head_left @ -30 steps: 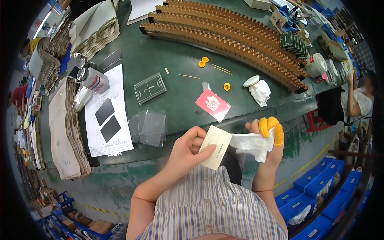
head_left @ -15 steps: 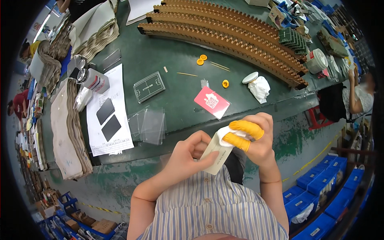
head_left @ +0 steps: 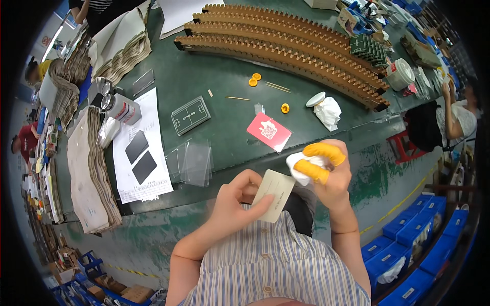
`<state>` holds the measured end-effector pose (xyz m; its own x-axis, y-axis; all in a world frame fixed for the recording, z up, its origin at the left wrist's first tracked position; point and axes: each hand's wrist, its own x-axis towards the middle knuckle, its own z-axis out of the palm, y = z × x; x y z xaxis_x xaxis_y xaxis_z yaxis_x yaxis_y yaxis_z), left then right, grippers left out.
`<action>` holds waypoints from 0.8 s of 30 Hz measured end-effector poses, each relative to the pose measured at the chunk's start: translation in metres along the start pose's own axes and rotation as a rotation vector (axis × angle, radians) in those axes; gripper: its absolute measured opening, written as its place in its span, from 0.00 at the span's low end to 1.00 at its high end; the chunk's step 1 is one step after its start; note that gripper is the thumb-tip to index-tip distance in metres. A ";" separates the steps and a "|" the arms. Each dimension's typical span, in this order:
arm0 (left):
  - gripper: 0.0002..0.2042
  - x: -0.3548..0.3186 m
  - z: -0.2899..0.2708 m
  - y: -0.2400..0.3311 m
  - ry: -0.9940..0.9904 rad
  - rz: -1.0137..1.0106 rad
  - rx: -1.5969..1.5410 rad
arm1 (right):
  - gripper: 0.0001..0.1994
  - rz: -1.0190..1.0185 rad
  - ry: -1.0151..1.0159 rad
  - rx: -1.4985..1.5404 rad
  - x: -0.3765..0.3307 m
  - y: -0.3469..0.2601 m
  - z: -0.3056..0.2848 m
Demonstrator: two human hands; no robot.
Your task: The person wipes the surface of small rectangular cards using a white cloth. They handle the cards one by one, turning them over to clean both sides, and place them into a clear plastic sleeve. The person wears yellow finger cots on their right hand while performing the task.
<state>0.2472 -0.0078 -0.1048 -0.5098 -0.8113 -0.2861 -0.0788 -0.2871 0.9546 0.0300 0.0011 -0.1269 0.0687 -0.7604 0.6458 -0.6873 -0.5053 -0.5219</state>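
My left hand [head_left: 236, 203] grips a cream-coloured, flat rectangular plate [head_left: 276, 191] by its left side, thumb across the printed face. Yellow finger cots cover two fingers of my right hand [head_left: 331, 176]. Those fingers pinch a white cloth [head_left: 298, 168], just off the plate's upper right corner. Both hands are in front of the table's near edge. Beyond them on the table lie a red card [head_left: 269, 133], a dark plate with white pitch-like lines [head_left: 191, 115] and several clear plastic sleeves [head_left: 192, 164].
Brown slotted racks [head_left: 286, 51] span the far side, with dark green plates [head_left: 368, 49] at their right end. Loose yellow finger cots [head_left: 285, 108], thin wooden sticks [head_left: 278, 87] and a crumpled white cloth [head_left: 327, 113] lie nearer. Papers [head_left: 145, 148] and metal-topped bottles [head_left: 122, 109] are left; another person sits right.
My right hand has drawn the cloth off the plate's upper edge, to the right. The plate has turned in my left hand and shows more of its face.
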 end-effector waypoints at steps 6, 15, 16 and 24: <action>0.09 -0.001 -0.003 0.003 0.032 -0.033 -0.164 | 0.19 0.065 0.102 0.094 -0.008 0.006 -0.010; 0.09 -0.001 -0.004 0.003 0.024 -0.028 -0.172 | 0.14 -0.136 0.026 -0.027 -0.015 0.001 -0.002; 0.09 -0.001 -0.004 0.003 0.024 -0.023 -0.170 | 0.14 -0.153 0.029 -0.048 -0.015 0.002 -0.001; 0.09 0.000 -0.007 0.002 0.086 0.034 -0.274 | 0.16 -0.113 0.107 -0.075 -0.018 0.005 0.003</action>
<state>0.2526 -0.0116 -0.1036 -0.4327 -0.8596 -0.2719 0.1774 -0.3768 0.9091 0.0273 0.0109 -0.1432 0.0740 -0.6508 0.7556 -0.7316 -0.5504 -0.4024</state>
